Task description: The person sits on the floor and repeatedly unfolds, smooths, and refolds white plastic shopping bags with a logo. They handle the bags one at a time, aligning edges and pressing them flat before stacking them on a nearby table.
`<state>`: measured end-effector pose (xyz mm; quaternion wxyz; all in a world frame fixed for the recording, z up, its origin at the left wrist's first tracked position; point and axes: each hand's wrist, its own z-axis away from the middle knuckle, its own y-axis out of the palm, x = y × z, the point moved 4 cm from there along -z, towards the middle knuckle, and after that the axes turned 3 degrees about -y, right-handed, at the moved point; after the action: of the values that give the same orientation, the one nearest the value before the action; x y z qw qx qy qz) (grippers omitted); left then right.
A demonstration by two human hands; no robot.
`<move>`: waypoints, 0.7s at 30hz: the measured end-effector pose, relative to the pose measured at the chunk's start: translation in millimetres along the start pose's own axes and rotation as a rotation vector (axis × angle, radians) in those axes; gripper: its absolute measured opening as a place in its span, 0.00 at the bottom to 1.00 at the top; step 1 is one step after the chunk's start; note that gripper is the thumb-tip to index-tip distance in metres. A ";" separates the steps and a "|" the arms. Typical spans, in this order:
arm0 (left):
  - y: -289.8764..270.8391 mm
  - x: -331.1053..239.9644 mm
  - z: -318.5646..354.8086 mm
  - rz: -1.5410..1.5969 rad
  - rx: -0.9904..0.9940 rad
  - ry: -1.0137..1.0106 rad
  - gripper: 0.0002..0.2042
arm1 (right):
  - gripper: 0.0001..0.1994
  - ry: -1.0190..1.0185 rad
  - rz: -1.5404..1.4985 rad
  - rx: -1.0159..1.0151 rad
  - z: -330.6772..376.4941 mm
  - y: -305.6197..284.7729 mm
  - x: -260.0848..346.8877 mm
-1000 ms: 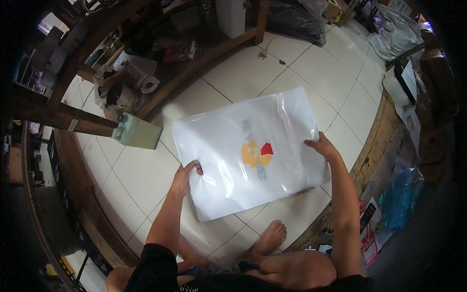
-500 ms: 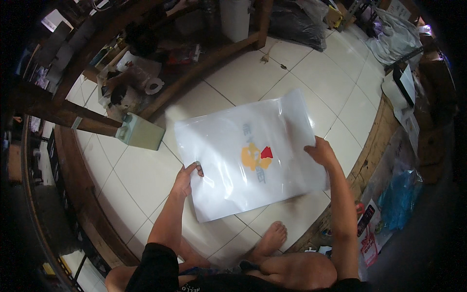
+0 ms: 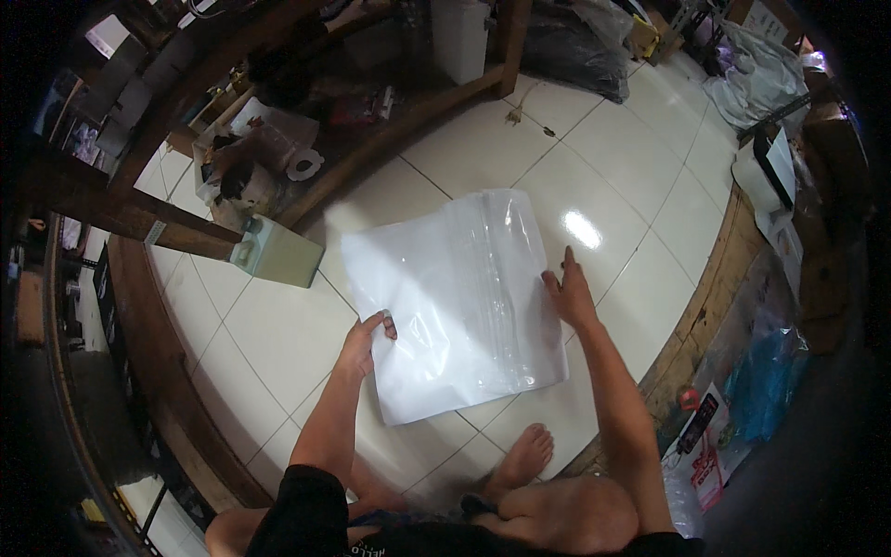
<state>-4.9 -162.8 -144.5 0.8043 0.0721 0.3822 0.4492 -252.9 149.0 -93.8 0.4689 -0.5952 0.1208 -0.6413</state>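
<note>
A white, glossy plastic sheet or stack of sheets (image 3: 418, 306) is held over the tiled floor in front of me. Its right part is folded over toward the middle, with a clear, creased band (image 3: 497, 288) running along the fold. No print shows on its upper face. My left hand (image 3: 364, 342) grips the left edge, thumb on top and fingertips partly hidden at the edge. Beside the right edge, my right hand (image 3: 571, 290) has its fingers apart, the thumb near or against the plastic; whether it touches I cannot tell.
A pale green jerrycan (image 3: 283, 252) stands left of the sheet, by a dark wooden frame (image 3: 371, 153). My bare foot (image 3: 527, 455) is close to the near edge. At right, a wooden beam (image 3: 682, 330) borders plastic bags and blue plastic (image 3: 766, 385).
The right side of the plastic has been folded leftward, covering the yellow and red print. My right hand has moved left and opened. My left hand keeps its grip.
</note>
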 end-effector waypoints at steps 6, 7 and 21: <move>8.4 -3.3 15.3 -0.052 -0.086 0.013 0.05 | 0.45 0.023 -0.216 0.382 -12.6 2.3 15.0; 6.9 -5.1 19.4 -0.072 -0.085 0.008 0.05 | 0.47 0.041 -0.211 0.418 -9.9 1.6 24.6; 115.8 -29.6 55.6 -0.303 -0.021 0.129 0.20 | 0.38 0.199 -0.464 0.225 -0.7 52.4 -17.0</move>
<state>-53.5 -105.3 -36.3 0.8374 -0.0235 0.4348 0.3304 -232.0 133.6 -142.4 0.3584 -0.4854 -0.0454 -0.7962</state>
